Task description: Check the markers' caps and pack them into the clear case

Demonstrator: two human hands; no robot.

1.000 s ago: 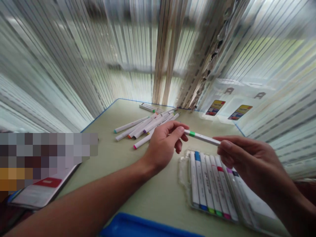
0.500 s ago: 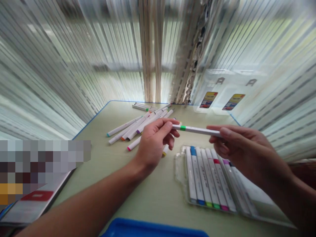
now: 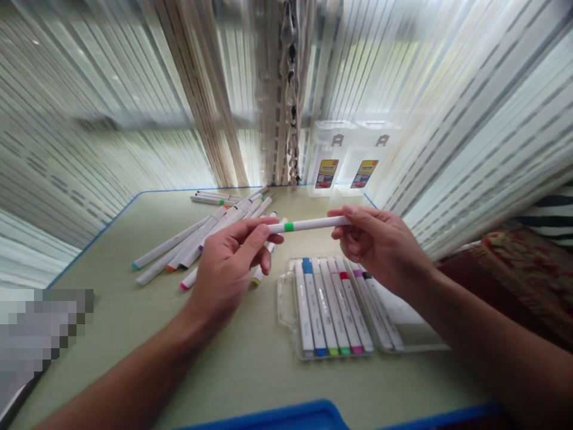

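Between my two hands a white marker with a green band is held almost level above the table. My left hand pinches its left end, near the green band. The right end sits between the thumb and fingers of my right hand. Below and in front of my right hand lies an open clear plastic case with several white markers side by side, their ends in different colours. Behind my left hand is a loose pile of white markers, partly hidden by that hand.
Two clear cases with yellow labels stand at the table's back edge, before a striped string curtain. A blue tray-like edge lies at the front. At the right is a patterned reddish cloth. The left edge is pixelated.
My view has turned to the right, so the table and its things appear farther left. Both hands still hold the marker, its right end now tilted slightly higher.
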